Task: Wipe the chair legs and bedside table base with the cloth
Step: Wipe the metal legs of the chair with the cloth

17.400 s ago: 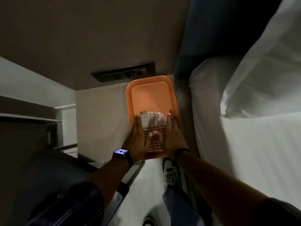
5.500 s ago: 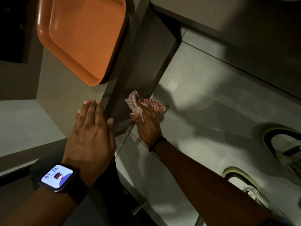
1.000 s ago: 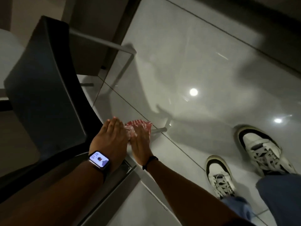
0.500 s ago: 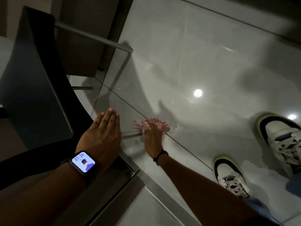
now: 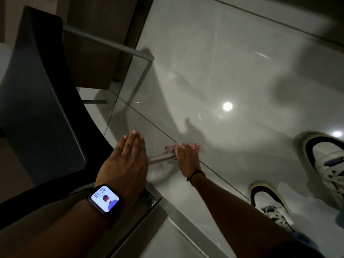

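Here the right hand (image 5: 188, 161) has its fingers closed around the red-and-white patterned cloth (image 5: 181, 147), wrapping it over the low silver metal chair leg (image 5: 161, 157) near the glossy grey tiled floor (image 5: 232, 71), presumably to rub along the bar. The left hand (image 5: 126, 161), fingers flat and open, holding nothing, rests by the dark chair seat (image 5: 37, 81), likely steadying it.

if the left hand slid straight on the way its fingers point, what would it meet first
Probably only bare floor: the flat left hand points up-frame past the dark chair edge. The metal leg frame lies further on, though depth is unclear.
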Available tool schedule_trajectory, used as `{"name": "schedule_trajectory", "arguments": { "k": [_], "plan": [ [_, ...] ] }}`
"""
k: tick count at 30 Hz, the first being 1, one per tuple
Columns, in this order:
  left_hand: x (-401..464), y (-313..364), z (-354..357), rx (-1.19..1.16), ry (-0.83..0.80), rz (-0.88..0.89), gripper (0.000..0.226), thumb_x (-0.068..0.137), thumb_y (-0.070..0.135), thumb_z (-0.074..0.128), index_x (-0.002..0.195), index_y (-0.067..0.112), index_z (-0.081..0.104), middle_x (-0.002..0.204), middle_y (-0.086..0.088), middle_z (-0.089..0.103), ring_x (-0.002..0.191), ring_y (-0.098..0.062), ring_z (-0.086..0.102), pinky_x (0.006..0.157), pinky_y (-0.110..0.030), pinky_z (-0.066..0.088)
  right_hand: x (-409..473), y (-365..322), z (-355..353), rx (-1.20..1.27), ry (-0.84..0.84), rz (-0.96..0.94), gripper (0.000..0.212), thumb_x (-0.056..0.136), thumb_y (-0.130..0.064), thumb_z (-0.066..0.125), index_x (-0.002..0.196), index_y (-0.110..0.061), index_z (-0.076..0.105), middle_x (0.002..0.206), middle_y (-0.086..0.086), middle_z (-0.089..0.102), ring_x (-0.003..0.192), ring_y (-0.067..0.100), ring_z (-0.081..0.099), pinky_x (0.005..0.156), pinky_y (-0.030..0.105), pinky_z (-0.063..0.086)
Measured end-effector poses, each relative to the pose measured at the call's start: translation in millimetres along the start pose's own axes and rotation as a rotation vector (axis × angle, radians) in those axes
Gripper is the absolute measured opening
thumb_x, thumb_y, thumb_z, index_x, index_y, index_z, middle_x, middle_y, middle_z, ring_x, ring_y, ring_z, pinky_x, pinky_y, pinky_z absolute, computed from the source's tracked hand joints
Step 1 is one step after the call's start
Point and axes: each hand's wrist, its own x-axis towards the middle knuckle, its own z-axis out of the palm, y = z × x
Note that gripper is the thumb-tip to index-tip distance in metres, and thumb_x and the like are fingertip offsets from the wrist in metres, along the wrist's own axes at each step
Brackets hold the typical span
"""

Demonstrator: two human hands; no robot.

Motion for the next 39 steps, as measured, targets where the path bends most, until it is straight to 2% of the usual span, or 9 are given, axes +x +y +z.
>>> {"name": "schedule_trajectory", "arguments": {
  "k": [3, 8, 11, 16, 18, 22, 25, 30, 39],
  "plan": [
    [0.4, 6.0, -9.8, 0.032, -0.106, -0.055, 0.066, 0.097, 0.029, -0.004, 0.151, -0.009, -0.012, 0.159, -0.030, -0.017, 0.152, -0.042, -0.012, 0.126, -0.051, -0.002, 8.7, 8.3, -11.9, -0.053, -0.041, 0.106, 0.078, 0.096, -0.055, 0.016, 0.115, -0.010, 0.077, 0.122, 0.019, 0.076, 0.123, 0.037, 0.066, 0.121, 0.054, 0.038],
    [-2.9, -0.1, -17.4, 0.055, -0.154, -0.088, 0.065, 0.102, 0.030, 0.006, 0.152, -0.007, -0.014, 0.163, -0.031, -0.014, 0.152, -0.040, -0.016, 0.124, -0.049, -0.008, -27.6, -40.5, -1.2, 0.155, -0.043, -0.002, 0.043, 0.109, -0.057, 0.036, 0.106, -0.035, 0.072, 0.106, -0.004, 0.072, 0.107, 0.020, 0.066, 0.111, 0.053, 0.051],
    [-4.7, -1.8, -20.4, 0.028, -0.185, -0.113, 0.067, 0.101, 0.027, 0.012, 0.151, -0.008, -0.015, 0.163, -0.031, -0.013, 0.152, -0.040, -0.016, 0.124, -0.049, -0.009, -58.1, -71.8, 8.6, 0.253, -0.133, -0.036, 0.052, 0.108, -0.068, 0.036, 0.124, -0.026, 0.062, 0.122, 0.004, 0.068, 0.120, 0.025, 0.065, 0.111, 0.056, 0.054],
    [-1.8, 0.2, -27.4, -0.021, -0.238, -0.103, 0.064, 0.098, 0.031, 0.005, 0.144, -0.004, -0.023, 0.163, -0.030, -0.016, 0.151, -0.042, -0.017, 0.126, -0.052, -0.001, -87.8, -137.5, -26.3, 0.115, -0.192, -0.203, 0.040, 0.105, -0.007, 0.056, 0.145, 0.001, 0.057, 0.145, 0.030, 0.061, 0.139, 0.048, 0.055, 0.122, 0.058, 0.042],
    [1.2, 3.0, -28.0, -0.015, -0.271, -0.102, 0.066, 0.101, 0.032, 0.012, 0.140, -0.004, -0.026, 0.162, -0.029, -0.018, 0.151, -0.041, -0.018, 0.126, -0.052, -0.003, -82.3, -127.7, -28.9, 0.096, -0.162, -0.220, 0.039, 0.107, -0.006, 0.055, 0.144, 0.006, 0.057, 0.146, 0.032, 0.060, 0.141, 0.048, 0.053, 0.124, 0.055, 0.040],
    [11.1, 12.6, -8.4, -0.085, -0.106, -0.112, 0.066, 0.097, 0.025, 0.010, 0.152, -0.010, -0.003, 0.163, -0.031, -0.003, 0.153, -0.042, -0.005, 0.122, -0.049, -0.005, -55.3, -68.7, -25.8, 0.199, -0.091, -0.113, 0.033, 0.115, -0.009, 0.045, 0.142, 0.002, 0.058, 0.143, 0.015, 0.060, 0.138, 0.010, 0.046, 0.116, -0.002, 0.027],
    [23.6, 22.3, -3.2, -0.174, -0.189, -0.183, 0.063, 0.103, 0.029, 0.007, 0.153, -0.008, -0.008, 0.163, -0.029, -0.010, 0.153, -0.040, -0.011, 0.125, -0.048, -0.005, -24.5, -13.7, -25.0, 0.124, -0.097, 0.058, 0.035, 0.116, -0.013, 0.043, 0.146, -0.003, 0.057, 0.153, 0.022, 0.058, 0.148, 0.030, 0.050, 0.131, 0.031, 0.032],
    [42.6, 24.8, -16.0, -0.446, -0.214, -0.321, 0.062, 0.105, 0.030, 0.013, 0.156, -0.004, -0.001, 0.167, -0.024, -0.004, 0.155, -0.033, -0.009, 0.126, -0.044, -0.004, -6.1, -26.8, -66.8, 0.222, -0.191, 0.330, 0.044, 0.118, -0.026, 0.038, 0.155, -0.006, 0.049, 0.159, 0.018, 0.056, 0.152, 0.038, 0.050, 0.119, 0.036, 0.040],
    [-17.6, -75.5, -174.9, -1.481, 0.468, -0.473, 0.055, 0.102, 0.060, 0.025, 0.150, 0.034, 0.034, 0.151, 0.011, 0.048, 0.138, -0.004, 0.044, 0.116, -0.033, 0.037, -50.9, -364.8, -233.3, 0.492, -0.407, 0.213, 0.040, 0.117, -0.036, 0.041, 0.132, -0.017, 0.072, 0.125, 0.009, 0.082, 0.119, 0.029, 0.077, 0.105, 0.043, 0.062]
  ]
}}
